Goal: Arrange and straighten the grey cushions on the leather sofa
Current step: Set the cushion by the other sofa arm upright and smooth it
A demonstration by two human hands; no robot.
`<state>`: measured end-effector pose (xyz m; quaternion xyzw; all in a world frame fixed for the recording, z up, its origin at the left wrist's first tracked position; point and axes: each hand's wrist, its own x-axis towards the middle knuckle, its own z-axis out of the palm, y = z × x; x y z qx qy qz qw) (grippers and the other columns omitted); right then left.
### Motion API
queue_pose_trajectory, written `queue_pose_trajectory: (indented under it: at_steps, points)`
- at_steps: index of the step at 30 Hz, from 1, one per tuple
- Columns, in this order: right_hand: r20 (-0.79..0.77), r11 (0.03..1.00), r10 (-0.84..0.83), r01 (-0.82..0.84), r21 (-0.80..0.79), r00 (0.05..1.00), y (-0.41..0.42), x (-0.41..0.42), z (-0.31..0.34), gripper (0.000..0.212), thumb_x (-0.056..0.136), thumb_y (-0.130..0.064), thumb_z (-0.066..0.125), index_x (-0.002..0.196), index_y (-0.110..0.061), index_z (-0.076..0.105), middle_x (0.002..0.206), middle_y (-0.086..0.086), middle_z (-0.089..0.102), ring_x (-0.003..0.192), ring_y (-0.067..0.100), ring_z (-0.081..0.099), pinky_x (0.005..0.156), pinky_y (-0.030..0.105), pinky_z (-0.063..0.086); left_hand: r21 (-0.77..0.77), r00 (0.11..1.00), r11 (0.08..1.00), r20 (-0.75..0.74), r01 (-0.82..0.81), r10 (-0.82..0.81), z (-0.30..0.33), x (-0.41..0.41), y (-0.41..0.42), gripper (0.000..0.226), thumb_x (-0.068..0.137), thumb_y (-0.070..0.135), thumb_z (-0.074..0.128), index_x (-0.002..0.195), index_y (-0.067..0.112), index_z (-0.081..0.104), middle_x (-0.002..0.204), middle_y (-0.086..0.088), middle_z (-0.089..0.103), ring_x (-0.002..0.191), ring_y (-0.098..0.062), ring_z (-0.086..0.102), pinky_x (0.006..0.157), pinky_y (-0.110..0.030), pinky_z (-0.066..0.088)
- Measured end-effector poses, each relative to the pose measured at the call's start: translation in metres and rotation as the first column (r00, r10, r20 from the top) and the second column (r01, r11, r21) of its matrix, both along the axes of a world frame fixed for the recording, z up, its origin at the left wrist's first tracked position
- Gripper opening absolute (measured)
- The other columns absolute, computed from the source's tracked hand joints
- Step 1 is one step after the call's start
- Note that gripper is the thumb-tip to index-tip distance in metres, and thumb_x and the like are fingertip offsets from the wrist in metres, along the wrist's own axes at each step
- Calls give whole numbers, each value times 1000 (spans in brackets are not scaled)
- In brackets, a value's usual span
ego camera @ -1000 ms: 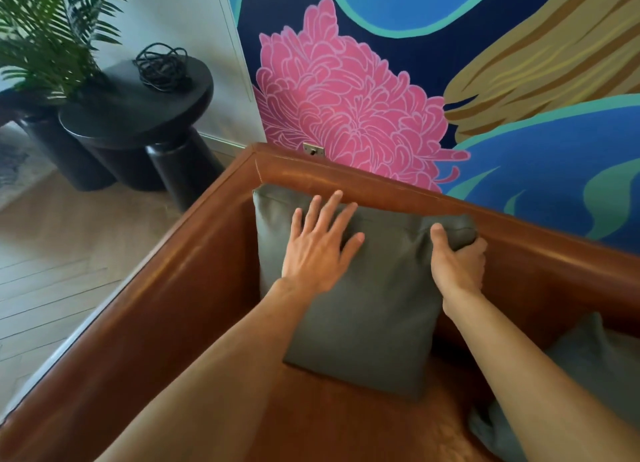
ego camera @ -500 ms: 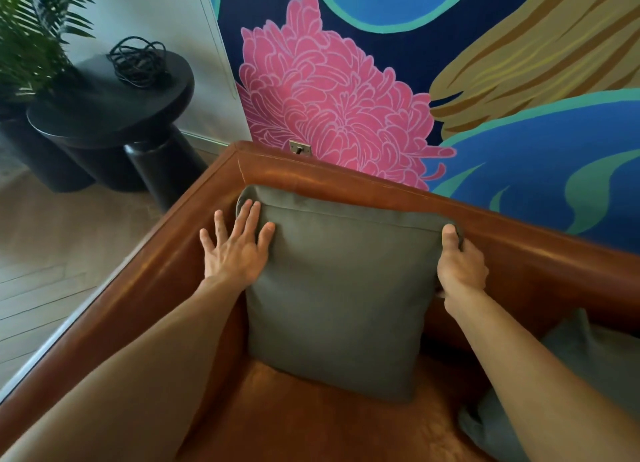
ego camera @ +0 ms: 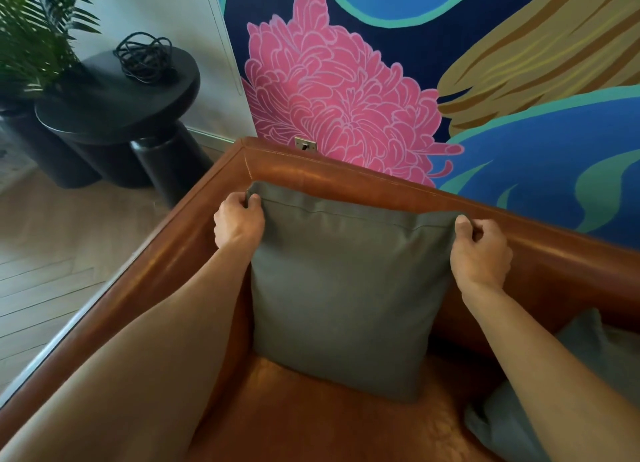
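The fingers (ego camera: 254, 201) of the left hand (ego camera: 238, 220) are curled shut, pinching the upper left corner of the grey cushion (ego camera: 346, 288), with the thumb on the front face and the rest wrapped round the edge. The fingers (ego camera: 463, 223) of the right hand (ego camera: 480, 253) are closed the same way on the upper right corner, thumb on the front and the others tucked behind the fabric. Between the two grips the cushion's top seam runs nearly straight, sagging only slightly near the right hand.

Below the fingers the cushion stands upright, its lower edge resting on the seat of the leather sofa (ego camera: 346, 427) and its back leaning against the backrest. Just left of the left hand runs the sofa's armrest, so the cushion sits in the corner where armrest and backrest meet. Both bare forearms reach in from the bottom of the view.

Below and to the right of the right hand a second grey cushion (ego camera: 502, 423) lies slumped on the seat, partly hidden by the right forearm.

Beyond the fingers, behind the backrest, the wall bears a mural with a pink flower (ego camera: 339, 94). Further left of the left hand a black round counter (ego camera: 104, 111) stands on the wooden floor (ego camera: 52, 253), carrying a coil of black cable (ego camera: 143, 57), with a green plant (ego camera: 31, 28) beside it.
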<state>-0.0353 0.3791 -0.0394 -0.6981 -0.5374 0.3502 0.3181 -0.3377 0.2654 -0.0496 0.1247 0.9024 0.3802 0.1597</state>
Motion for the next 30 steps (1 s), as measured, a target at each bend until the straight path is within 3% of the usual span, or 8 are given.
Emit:
queue_pose_trajectory:
  at_steps: [3, 5, 9, 13, 18, 22, 25, 30]
  points:
    - [-114, 993, -89, 79, -84, 990, 11, 10, -4, 29, 106, -41, 59, 114, -16, 70, 119, 7, 67, 116, 30, 64, 104, 49, 53, -12, 1000, 1000, -5, -18, 18, 3, -5, 3, 23, 99, 42, 56, 113, 28, 68, 86, 9, 54, 92, -25, 63, 92, -48, 56]
    - [-235, 976, -180, 142, -166, 955, 17, 15, -6, 21, 103, -40, 64, 94, -22, 69, 110, 2, 65, 110, 26, 62, 105, 54, 54, 2, 1000, 1000, 1, -18, 18, 6, -5, 6, 20, 99, 40, 57, 111, 28, 67, 84, 12, 51, 91, -25, 61, 91, -48, 56]
    - [-393, 942, -301, 206, -266, 869, 20, 13, -3, 27, 101, -33, 69, 77, -29, 58, 96, -5, 60, 108, 22, 56, 111, 55, 50, 47, 999, 998, 0, -39, 40, 6, 2, 13, 15, 100, 39, 54, 109, 29, 62, 95, 7, 55, 95, -25, 60, 95, -50, 53]
    - [-339, 942, -209, 96, -322, 917, 24, 19, 6, 11, 102, -32, 68, 103, -24, 61, 122, -2, 57, 118, 21, 52, 102, 53, 51, 109, 999, 994, 33, 13, -16, -3, 4, 8, 31, 103, 47, 46, 126, 28, 56, 123, 2, 60, 111, -24, 59, 101, -52, 49]
    - [-270, 967, -20, -49, -248, 963, 32, 29, 15, 40, 105, -38, 63, 139, -19, 59, 133, -1, 57, 120, 21, 53, 91, 50, 51, 113, 972, 988, 194, 109, -129, -23, 17, -18, 69, 97, 72, 31, 150, 30, 42, 143, -3, 56, 129, -28, 54, 109, -55, 43]
    - [-220, 972, 89, -133, -195, 972, 30, 36, 11, 42, 106, -47, 55, 141, -24, 57, 132, -6, 56, 118, 16, 53, 97, 47, 52, 84, 964, 988, 223, 128, -143, -46, 40, -44, 83, 91, 84, 20, 157, 36, 32, 156, -2, 48, 141, -30, 45, 116, -56, 35]
    - [-148, 964, 182, -206, -170, 972, 23, 44, 1, 41, 103, -58, 53, 134, -32, 59, 136, -5, 60, 126, 22, 58, 110, 55, 50, 69, 965, 991, 228, 115, -128, -58, 54, -57, 79, 94, 81, 18, 159, 38, 28, 159, -2, 44, 144, -30, 41, 118, -54, 32]
    - [-157, 934, 273, -301, -194, 949, 11, 45, -2, 88, 79, -82, 54, 155, -38, 42, 155, -2, 54, 140, 25, 53, 114, 57, 47, 5, 967, 991, 221, 131, -129, -69, 70, -71, 80, 95, 78, 18, 162, 33, 24, 164, -2, 36, 149, -30, 35, 121, -53, 28]
